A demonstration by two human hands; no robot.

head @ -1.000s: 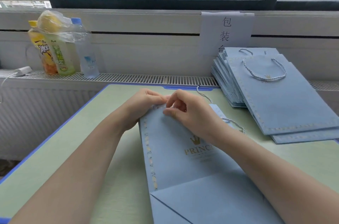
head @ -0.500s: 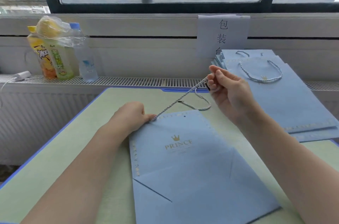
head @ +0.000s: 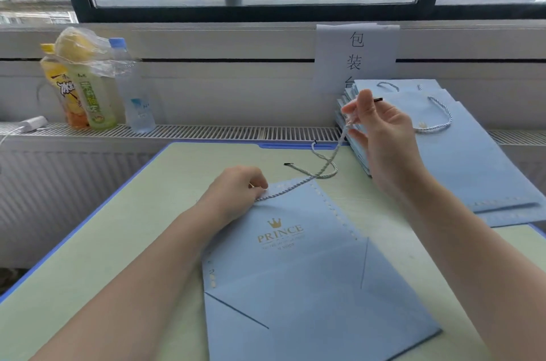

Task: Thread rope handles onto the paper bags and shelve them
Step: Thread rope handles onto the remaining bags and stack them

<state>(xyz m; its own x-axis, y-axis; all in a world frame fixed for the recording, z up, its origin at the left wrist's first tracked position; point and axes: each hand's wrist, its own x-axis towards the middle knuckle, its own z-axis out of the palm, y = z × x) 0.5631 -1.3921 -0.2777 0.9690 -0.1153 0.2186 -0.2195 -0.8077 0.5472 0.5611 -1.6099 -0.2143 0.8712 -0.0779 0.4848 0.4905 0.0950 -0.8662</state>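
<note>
A flat light-blue paper bag [head: 298,275] with a gold PRINCE logo lies on the green table [head: 124,236] in front of me. My left hand [head: 236,192] grips the bag's top left corner, fingers curled at the rope's entry point. A twisted white-and-blue rope [head: 298,183] runs taut from there up to my right hand [head: 381,133], which pinches it near its black tip, raised above the table. A second loose rope [head: 325,165] with black tips lies looped on the table behind the bag's top edge.
A stack of blue bags [head: 472,165] with rope handles fitted lies at the right, against the radiator ledge. Three drink bottles [head: 97,86] stand on the ledge at far left. A paper sign [head: 357,56] hangs under the window.
My right hand has drawn the rope further up and to the right, away from the bag. The left hand stays at the bag's top corner.
</note>
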